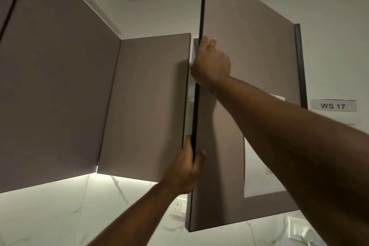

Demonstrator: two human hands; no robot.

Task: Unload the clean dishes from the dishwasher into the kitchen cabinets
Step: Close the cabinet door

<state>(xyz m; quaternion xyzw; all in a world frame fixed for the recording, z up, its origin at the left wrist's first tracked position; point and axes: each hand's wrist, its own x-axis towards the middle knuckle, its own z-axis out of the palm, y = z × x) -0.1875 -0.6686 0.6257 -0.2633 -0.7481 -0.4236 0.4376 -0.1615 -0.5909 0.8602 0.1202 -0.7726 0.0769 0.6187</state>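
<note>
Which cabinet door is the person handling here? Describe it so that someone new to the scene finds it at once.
Start at the row of brown wall cabinets above the marble backsplash. The open cabinet door is the one swung out toward the camera, right of the corner. Only it shows its dark edge, gripped low by the left hand and higher by the right hand.

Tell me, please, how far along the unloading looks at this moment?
Done: nothing shows; no dishes are in view. In hand: the left hand and right hand grip the free edge of the partly open cabinet door. Left: apparently moving dishes into the cabinet.
</note>
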